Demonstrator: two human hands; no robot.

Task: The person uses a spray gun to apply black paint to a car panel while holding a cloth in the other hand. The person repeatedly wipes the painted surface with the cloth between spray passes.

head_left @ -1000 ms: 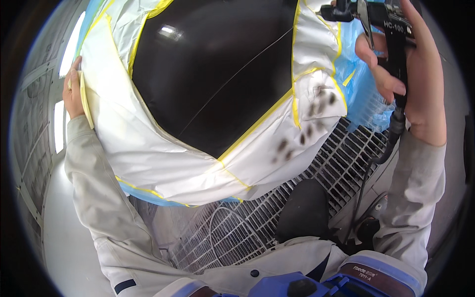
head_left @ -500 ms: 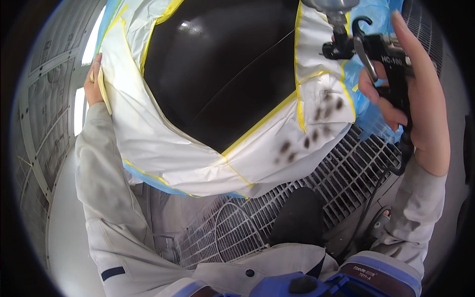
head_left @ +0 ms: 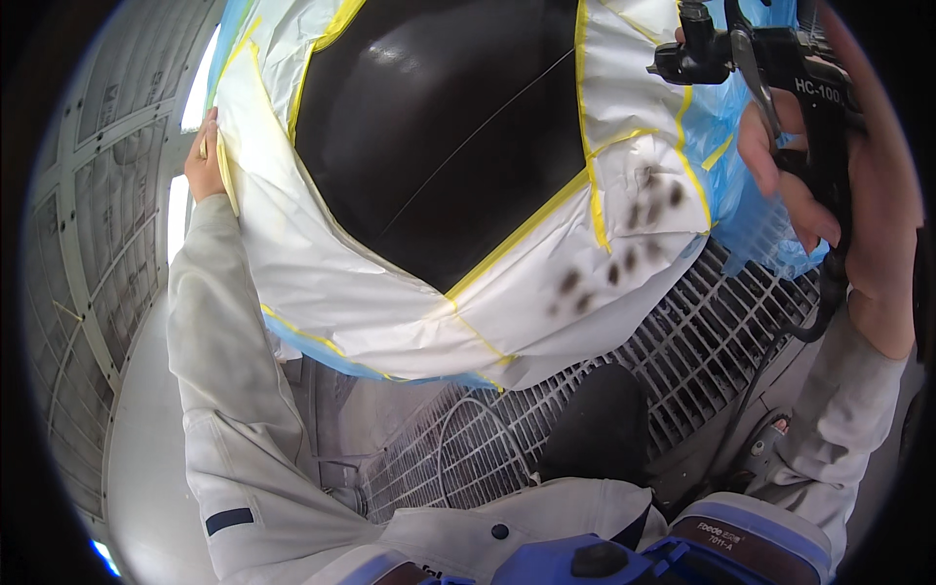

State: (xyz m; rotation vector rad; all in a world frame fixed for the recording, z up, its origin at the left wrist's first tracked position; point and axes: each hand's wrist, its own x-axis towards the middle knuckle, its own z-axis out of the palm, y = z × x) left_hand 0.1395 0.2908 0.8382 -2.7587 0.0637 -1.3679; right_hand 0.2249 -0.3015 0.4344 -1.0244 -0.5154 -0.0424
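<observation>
Before me is a glossy black panel (head_left: 439, 127), with a thin line running across it. White masking paper (head_left: 370, 312), edged with yellow tape, surrounds it. Dark paint spots (head_left: 614, 273) mark the paper's right side. My right hand (head_left: 877, 229) grips a black spray gun (head_left: 824, 117) at the upper right, fingers curled around handle and trigger. The gun's nozzle points left, over the paper; its top is cut off by the frame. At the far left edge of the paper, my left hand (head_left: 203, 171) is closed on a pale yellow folded sheet (head_left: 226, 174), perhaps cloth.
Blue plastic film (head_left: 751, 214) hangs at the right and shows under the paper's lower edge. A dark hose (head_left: 770, 366) trails down from the gun. Metal floor grating (head_left: 673, 390) lies below, with a thin looped line (head_left: 444, 439). A panelled wall (head_left: 107, 195) stands left.
The spray gun and my right hand have shifted right and slightly up in view. The panel, paper and left hand appear slightly further right and lower.
</observation>
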